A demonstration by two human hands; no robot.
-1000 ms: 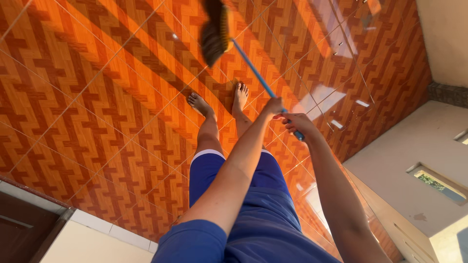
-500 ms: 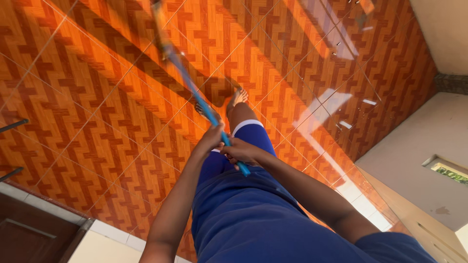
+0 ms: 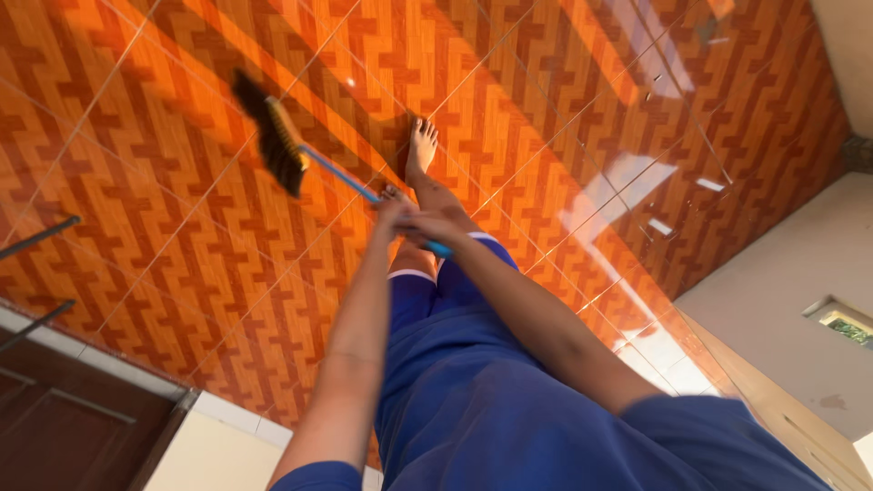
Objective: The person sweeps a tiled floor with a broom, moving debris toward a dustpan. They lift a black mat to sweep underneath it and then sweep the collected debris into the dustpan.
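**Inspector:** Two hands, both closed on one tool. Nearest the camera come blue shorts (image 3: pixel 509 400) and two bare forearms reaching forward. The left hand (image 3: pixel 393 215) wraps the blue handle (image 3: pixel 341 176) a little nearer the brush head; the right hand (image 3: pixel 435 227) grips it just behind, at the handle's near end. The two hands touch or nearly touch.

**Clerk:** And the tool itself?

**Inspector:** A long-handled broom, its dark-bristled brush head (image 3: pixel 271 135) out to the person's left. It is blurred, so I cannot tell whether the bristles touch the floor or ride just above it.

**Clerk:** What lies past the hands?

**Inspector:** One bare foot (image 3: pixel 421 148) planted on the tiles beyond them; the other leg is mostly hidden behind the arms. The floor (image 3: pixel 564 109) is glossy orange tile in a stepped pattern, crossed by bands of sunlight and shadow, with bright reflections to the right.

**Clerk:** Progress on the sweeping?

**Inspector:** My judgement only: it is in hand, at one stroke to the left side. No heap of dust, no dustpan and no visible litter show, so I cannot tell what share of the floor is done or left. The tiles in view look clean.

**Clerk:** Surroundings?

**Inspector:** A dark wooden door (image 3: pixel 64 427) at lower left, a pale wall (image 3: pixel 782 309) at right.
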